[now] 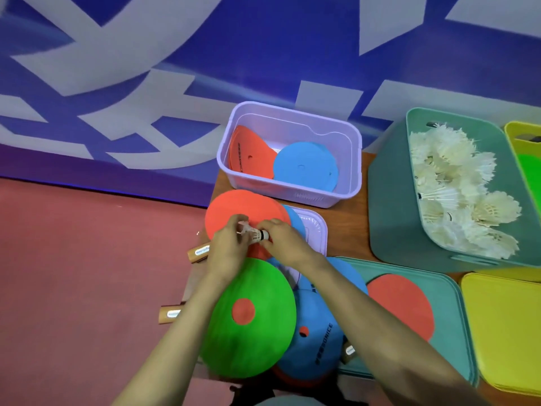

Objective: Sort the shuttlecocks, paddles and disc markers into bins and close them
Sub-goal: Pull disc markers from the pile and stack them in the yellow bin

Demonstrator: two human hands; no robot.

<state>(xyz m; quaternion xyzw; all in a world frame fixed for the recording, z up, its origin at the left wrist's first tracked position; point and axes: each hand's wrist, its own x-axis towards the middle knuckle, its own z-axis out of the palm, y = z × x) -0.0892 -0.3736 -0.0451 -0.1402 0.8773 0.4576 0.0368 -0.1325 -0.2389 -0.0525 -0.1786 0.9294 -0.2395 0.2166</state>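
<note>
Both hands grip one white shuttlecock over an orange disc marker: my left hand at its feathers, my right hand at its cork end. A green disc marker and blue disc markers are piled near the table's front, over paddles whose wooden handles stick out left. The purple bin holds orange and blue discs. The teal bin is full of shuttlecocks. A yellow bin at the right edge holds something green.
A purple lid lies under the discs, a teal lid with an orange disc on it sits at front right, and a yellow lid beside it. The small wooden table ends at the left, over red floor.
</note>
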